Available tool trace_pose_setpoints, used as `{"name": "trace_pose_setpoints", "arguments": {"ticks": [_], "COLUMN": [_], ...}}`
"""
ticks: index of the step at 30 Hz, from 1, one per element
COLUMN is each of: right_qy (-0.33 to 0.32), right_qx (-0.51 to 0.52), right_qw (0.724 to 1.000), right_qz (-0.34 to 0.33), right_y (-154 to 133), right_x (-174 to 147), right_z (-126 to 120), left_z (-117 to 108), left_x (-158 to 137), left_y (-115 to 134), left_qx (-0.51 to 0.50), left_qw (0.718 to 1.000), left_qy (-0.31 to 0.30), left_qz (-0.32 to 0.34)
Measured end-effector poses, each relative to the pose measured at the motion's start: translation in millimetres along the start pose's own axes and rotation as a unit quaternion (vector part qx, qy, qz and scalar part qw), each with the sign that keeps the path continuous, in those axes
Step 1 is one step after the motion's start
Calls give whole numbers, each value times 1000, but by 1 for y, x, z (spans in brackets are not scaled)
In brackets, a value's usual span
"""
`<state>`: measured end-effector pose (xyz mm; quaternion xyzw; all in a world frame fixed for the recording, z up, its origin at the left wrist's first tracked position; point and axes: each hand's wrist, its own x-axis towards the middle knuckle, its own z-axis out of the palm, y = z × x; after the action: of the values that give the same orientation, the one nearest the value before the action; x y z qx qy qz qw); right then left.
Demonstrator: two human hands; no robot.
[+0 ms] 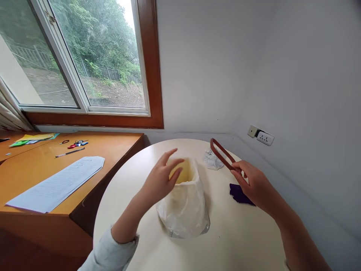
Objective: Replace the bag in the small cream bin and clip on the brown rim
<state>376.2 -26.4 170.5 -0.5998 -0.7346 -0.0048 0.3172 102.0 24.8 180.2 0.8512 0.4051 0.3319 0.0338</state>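
Nearest stood the pale bin draped in translucent white plastic (183,212), and over its mouth curved the left hand (161,176), fingers spread, gripping nothing! Out right, beside dark purple cloth (239,194), the right hand (254,184) pinched one end of a slim, brown, elongated ring (220,157). Clear of the bin, to its right, that ring slanted lengthwise far-left from the fingers; the left hand was nearer the bin. Beyond sat crumpled whitish plastic (213,161).

You seem to be in a study or small office: at your left, a wooden worktop (118,148) carries papers (63,184) and a pen (70,152), below a window (98,56) with a curtain (11,113).
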Motion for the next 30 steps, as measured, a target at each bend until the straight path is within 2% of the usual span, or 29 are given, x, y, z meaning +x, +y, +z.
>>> {"name": "trace_pose_setpoints", "arguments": {"ticks": [5, 9, 15, 21, 26, 30], "right_qy": [2, -29, -54, -76, -76, -84], "right_qx": [43, 65, 54, 37, 39, 40], "right_qw": [993, 985, 981, 977, 974, 974], "right_qz": [-110, -160, -178, -197, -212, -208], "right_y": [-40, -62, -74, -80, -80, -78], "right_x": [18, 26, 37, 39, 43, 46], "right_z": [3, 8, 14, 25, 36, 40], "left_z": [-32, -47, -56, -62, -57, -50], "left_x": [4, -2, -6, -10, -9, -4], "left_y": [-22, -37, -46, -51, -60, -66], "left_qx": [-58, -118, -125, -137, -139, -140], "left_qw": [992, 978, 975, 962, 951, 951], "left_qy": [28, 42, -1, -79, -113, -118], "left_qz": [-108, -166, -183, -221, -254, -248]}}
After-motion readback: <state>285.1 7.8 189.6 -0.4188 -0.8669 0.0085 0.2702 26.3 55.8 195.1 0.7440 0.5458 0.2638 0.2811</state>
